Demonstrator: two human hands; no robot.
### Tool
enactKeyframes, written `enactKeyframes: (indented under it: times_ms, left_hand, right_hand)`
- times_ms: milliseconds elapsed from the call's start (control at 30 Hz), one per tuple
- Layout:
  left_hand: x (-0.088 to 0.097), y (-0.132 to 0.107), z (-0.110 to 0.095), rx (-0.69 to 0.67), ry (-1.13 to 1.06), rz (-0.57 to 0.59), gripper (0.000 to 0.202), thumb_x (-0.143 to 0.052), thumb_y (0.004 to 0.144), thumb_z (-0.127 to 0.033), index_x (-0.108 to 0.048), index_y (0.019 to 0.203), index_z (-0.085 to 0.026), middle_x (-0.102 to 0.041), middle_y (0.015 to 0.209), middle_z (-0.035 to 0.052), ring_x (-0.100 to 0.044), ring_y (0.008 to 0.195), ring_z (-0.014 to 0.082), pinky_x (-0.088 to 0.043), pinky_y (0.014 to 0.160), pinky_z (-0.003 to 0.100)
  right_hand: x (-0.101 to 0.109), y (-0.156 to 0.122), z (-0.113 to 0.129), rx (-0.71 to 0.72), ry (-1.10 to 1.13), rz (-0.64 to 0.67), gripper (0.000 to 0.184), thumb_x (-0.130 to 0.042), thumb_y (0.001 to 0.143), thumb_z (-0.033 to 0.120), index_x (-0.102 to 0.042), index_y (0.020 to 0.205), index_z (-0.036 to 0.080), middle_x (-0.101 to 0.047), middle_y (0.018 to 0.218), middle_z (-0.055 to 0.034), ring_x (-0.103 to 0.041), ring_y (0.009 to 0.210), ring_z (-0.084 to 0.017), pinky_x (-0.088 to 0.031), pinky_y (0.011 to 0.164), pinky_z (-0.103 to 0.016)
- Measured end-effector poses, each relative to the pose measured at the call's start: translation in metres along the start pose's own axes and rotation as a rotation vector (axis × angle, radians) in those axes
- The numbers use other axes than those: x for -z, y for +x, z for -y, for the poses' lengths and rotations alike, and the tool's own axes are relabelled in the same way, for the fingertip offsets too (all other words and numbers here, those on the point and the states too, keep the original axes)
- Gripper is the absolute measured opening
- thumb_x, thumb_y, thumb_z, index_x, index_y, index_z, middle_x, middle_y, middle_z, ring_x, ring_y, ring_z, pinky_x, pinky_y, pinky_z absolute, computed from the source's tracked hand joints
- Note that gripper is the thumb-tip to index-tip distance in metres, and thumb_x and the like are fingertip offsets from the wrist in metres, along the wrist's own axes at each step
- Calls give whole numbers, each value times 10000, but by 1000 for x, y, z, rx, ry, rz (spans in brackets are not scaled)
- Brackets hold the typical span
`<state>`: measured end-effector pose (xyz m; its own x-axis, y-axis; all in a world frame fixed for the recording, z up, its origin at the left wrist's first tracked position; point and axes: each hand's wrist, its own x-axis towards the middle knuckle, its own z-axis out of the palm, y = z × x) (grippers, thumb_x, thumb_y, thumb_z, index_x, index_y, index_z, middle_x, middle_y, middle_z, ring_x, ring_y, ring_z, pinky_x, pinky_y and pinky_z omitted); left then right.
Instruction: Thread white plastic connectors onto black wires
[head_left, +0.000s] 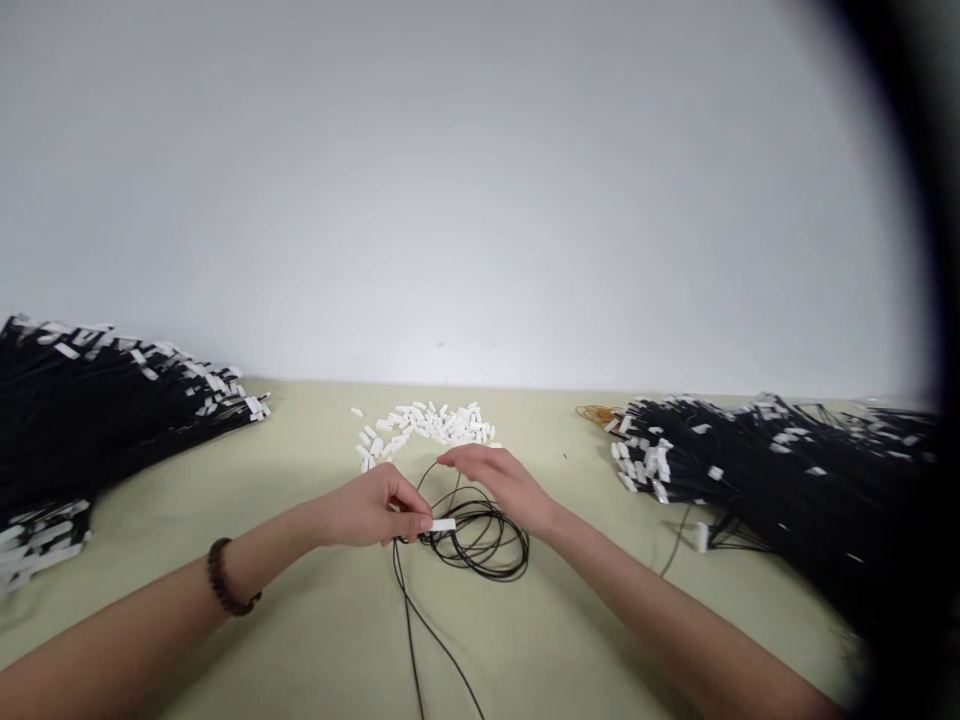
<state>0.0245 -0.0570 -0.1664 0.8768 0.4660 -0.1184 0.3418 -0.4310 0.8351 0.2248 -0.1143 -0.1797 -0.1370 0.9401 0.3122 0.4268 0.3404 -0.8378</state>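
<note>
My left hand [379, 507] is closed in a pinch on a small white plastic connector [443, 524] with thin black cable at it. Under and beside the connector, loose loops of black cable [501, 575] lie on the table, and two strands trail down toward the near edge. My right hand [499, 482] is over the far side of these loops, its fingers stretched out and pointing left. One cable loop rises close to its fingertips; whether they touch it I cannot tell. Just beyond both hands lies a scattered pile of white connectors [442, 424].
A large bundle of black cables with white ends [82, 410] lies at the left. Another such bundle [735, 460] is at the right, with an orange-brown wire coil [596, 413] at its tip. A pale wall [480, 200] rises behind the greenish table [315, 620].
</note>
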Motion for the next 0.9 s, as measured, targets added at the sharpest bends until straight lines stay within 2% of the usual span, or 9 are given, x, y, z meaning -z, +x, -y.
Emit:
enactKeyframes:
  times_ms: [100,167,267,333,467,600,767,900]
  left_hand:
    - [-2,5,12,16,-9,-50,357,-496,718,-465,-650,677,-145,-517,566,16,-384,450,75,-341,446,189]
    - [-2,6,15,14,-26,-84,355,-499,714,-463,-641,652,-143,-494,547,11,-383,456,77,-325,443,184]
    - [-1,7,16,27,-76,-122,328,-522,700,-444,-640,650,-143,-488,548,11,-376,475,80,-301,443,182]
    - [-1,8,17,52,-132,-150,313,-535,694,-432,-642,665,-140,-503,578,20,-388,502,85,-306,455,183]
    - [-3,12,25,104,-336,-213,333,-575,667,-444,-629,666,-116,-519,627,37,-412,542,93,-310,471,193]
    - [-5,16,35,172,-533,-260,354,-631,617,-436,-638,729,-100,-517,619,35,-412,538,91,-288,463,198]
    - [-6,18,39,182,-590,-282,328,-639,612,-422,-632,716,-111,-515,610,25,-414,550,90,-268,462,193]
    - [-8,18,41,154,-572,-314,340,-628,625,-433,-624,700,-102,-515,625,31,-407,553,88,-254,463,195]
  right_hand:
    - [-18,-10,12,242,-429,-173,262,-455,787,289,-599,975,178,-528,1081,-92,-472,1003,-192,-330,868,-341]
    - [-33,-19,18,310,-583,-207,232,-453,781,271,-589,935,163,-561,947,-88,-517,853,-169,-371,756,-296]
    - [-54,-31,20,301,-716,-83,178,-416,793,254,-564,762,161,-551,686,-37,-500,601,-120,-349,568,-236]
    - [-64,-34,16,246,-746,1,176,-425,787,253,-539,690,161,-542,652,-32,-500,580,-121,-331,534,-225]
    - [-73,-33,6,148,-627,16,89,-462,738,194,-537,693,174,-559,701,-23,-519,638,-121,-336,548,-206]
    - [-68,-27,4,10,-445,19,102,-443,692,131,-533,670,174,-551,599,14,-472,520,-90,-297,472,-182]
    - [-62,-22,0,-159,-143,89,109,-456,661,133,-565,664,148,-544,579,8,-464,503,-81,-307,443,-163]
    - [-54,-19,1,-287,103,209,128,-518,576,116,-562,694,137,-543,602,5,-454,503,-72,-314,432,-156]
